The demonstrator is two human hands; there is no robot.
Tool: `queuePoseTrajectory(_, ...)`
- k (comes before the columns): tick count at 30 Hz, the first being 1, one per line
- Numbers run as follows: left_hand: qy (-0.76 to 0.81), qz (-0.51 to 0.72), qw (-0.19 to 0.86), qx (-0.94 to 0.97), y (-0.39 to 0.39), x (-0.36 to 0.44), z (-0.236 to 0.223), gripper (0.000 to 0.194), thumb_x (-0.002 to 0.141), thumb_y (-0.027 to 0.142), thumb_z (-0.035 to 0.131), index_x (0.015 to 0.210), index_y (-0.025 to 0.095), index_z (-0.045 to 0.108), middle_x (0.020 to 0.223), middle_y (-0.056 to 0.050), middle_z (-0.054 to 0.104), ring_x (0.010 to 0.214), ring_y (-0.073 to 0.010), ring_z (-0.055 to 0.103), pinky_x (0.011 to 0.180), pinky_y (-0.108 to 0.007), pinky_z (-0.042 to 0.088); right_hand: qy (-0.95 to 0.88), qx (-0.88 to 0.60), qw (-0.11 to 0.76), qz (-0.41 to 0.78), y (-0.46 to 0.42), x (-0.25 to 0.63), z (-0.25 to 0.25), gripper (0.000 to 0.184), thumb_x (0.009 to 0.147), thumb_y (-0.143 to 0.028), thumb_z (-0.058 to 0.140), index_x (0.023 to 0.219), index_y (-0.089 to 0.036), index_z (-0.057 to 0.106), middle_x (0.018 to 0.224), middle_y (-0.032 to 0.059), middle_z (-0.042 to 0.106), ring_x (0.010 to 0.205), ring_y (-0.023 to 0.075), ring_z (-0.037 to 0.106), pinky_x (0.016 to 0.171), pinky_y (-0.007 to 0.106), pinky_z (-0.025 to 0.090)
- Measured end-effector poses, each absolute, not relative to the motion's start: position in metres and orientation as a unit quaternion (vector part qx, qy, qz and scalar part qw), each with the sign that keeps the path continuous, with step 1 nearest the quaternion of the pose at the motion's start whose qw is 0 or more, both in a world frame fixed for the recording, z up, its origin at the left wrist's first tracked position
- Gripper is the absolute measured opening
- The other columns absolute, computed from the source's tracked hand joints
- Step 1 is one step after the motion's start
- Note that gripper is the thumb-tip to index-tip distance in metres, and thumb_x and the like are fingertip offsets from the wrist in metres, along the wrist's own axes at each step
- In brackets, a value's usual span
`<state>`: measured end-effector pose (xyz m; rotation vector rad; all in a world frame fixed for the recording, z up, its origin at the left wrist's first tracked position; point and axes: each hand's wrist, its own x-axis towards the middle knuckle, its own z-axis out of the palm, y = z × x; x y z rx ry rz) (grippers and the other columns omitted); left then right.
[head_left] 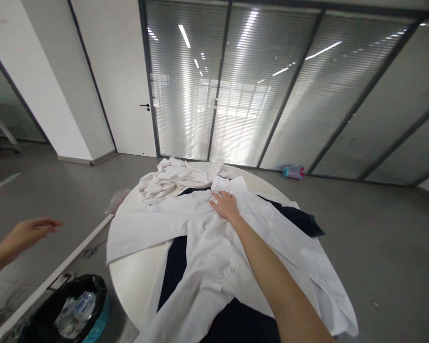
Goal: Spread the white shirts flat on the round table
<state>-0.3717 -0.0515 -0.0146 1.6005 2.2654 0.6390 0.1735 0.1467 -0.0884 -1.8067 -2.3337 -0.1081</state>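
Note:
A white long-sleeved shirt (214, 252) with a collar and buttons lies spread over a round white table (128, 281), one sleeve out to each side. My right hand (226, 205) rests flat on its upper front just below the collar, fingers apart. Dark navy cloth (177, 257) shows beneath the shirt and at its right side. Out past the table's left side, my left hand (34, 233) hangs in the air, holding nothing, its fingers stretched out and slightly blurred. Crumpled white cloth (171, 176) lies at the table's far left edge.
A bin with a black liner (62, 314) stands at lower left, plastic waste inside. Near it a white strip (75, 255) runs along the floor. A clear plastic bag (117, 201) sits by the table. A blue and red package (293, 172) lies by the glass wall (243, 95).

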Motion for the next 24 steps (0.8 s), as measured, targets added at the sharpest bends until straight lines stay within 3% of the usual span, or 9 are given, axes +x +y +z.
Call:
queuePoseTrajectory(1,0.783,0.258,0.178,0.537,-0.022,-0.365,-0.024,0.051,0.084,0.069,0.053,0.080,0.019,0.063,0.070,0.004,0.070,0.079,-0.0203,0.065,0.074,-0.029,0.051,-0.788,-0.608,0.094,-0.039,0.146,0.174,-0.088,0.053,0.098,-0.055,0.038,0.144,-0.032,0.049,0.146,0.0097,0.048,0.133,0.0251,0.040,0.109,0.043,0.023)
queuePoseTrajectory(4,0.717,0.283,0.237,0.591,0.057,-0.316,-0.041,0.066,0.061,0.079,0.063,0.086,0.018,0.066,0.068,0.002,0.070,0.074,-0.0205,0.064,0.065,-0.025,0.047,-0.799,-0.588,0.104,-0.069,0.145,0.173,-0.083,0.050,0.098,-0.049,0.042,0.141,-0.027,0.053,0.143,0.0112,0.051,0.132,0.0266,0.040,0.111,0.045,0.021)
queuePoseTrajectory(7,0.633,0.229,0.250,0.696,0.113,-0.236,-0.046,0.064,0.069,0.075,0.057,0.090,0.015,0.070,0.083,-0.004,0.074,0.075,-0.0211,0.066,0.064,-0.026,0.047,-0.826,-0.540,0.125,-0.101,0.152,0.162,-0.072,0.040,0.099,-0.035,0.043,0.132,-0.025,0.061,0.137,0.0097,0.056,0.130,0.0271,0.040,0.112,0.046,0.018)
queuePoseTrajectory(9,0.615,0.208,0.239,0.722,0.138,-0.188,-0.050,0.056,0.070,0.072,0.057,0.079,0.018,0.071,0.080,-0.006,0.074,0.074,-0.0226,0.066,0.065,-0.027,0.046,-0.841,-0.517,0.135,-0.085,0.160,0.147,-0.065,0.038,0.101,-0.029,0.038,0.130,-0.028,0.063,0.132,0.0072,0.059,0.126,0.0250,0.042,0.108,0.042,0.025)
queuePoseTrajectory(12,0.606,0.165,0.195,0.753,0.159,-0.148,-0.060,0.048,0.072,0.066,0.057,0.070,0.020,0.069,0.078,-0.009,0.074,0.075,-0.0255,0.066,0.068,-0.030,0.046,-0.851,-0.509,0.120,-0.041,0.173,0.124,-0.059,0.036,0.102,-0.032,0.040,0.131,-0.033,0.061,0.130,0.0055,0.058,0.121,0.0250,0.044,0.100,0.039,0.035)
queuePoseTrajectory(17,0.588,0.160,0.204,0.766,0.165,-0.145,-0.067,0.045,0.071,0.062,0.059,0.074,0.019,0.070,0.071,-0.007,0.070,0.066,-0.0228,0.062,0.061,-0.030,0.042,-0.845,-0.523,0.099,-0.046,0.181,0.105,-0.061,0.026,0.100,-0.034,0.047,0.112,-0.026,0.069,0.125,0.0084,0.056,0.118,0.0269,0.046,0.097,0.040,0.037)
queuePoseTrajectory(21,0.578,0.211,0.145,0.775,0.162,-0.149,-0.059,0.040,0.076,0.054,0.052,0.074,0.018,0.067,0.068,-0.005,0.065,0.066,-0.0212,0.059,0.061,-0.028,0.040,-0.804,-0.565,0.176,-0.059,0.186,0.095,-0.057,0.033,0.103,-0.030,0.035,0.120,-0.023,0.062,0.123,0.0120,0.057,0.114,0.0266,0.050,0.095,0.039,0.039)
queuePoseTrajectory(24,0.621,0.229,0.067,0.747,0.162,-0.150,-0.057,0.036,0.082,0.048,0.049,0.085,0.018,0.068,0.077,-0.006,0.067,0.074,-0.0236,0.062,0.065,-0.029,0.041,-0.807,-0.566,0.170,0.011,0.191,0.087,-0.054,0.032,0.103,-0.025,0.035,0.126,-0.020,0.057,0.120,0.0126,0.061,0.111,0.0251,0.056,0.092,0.037,0.042)
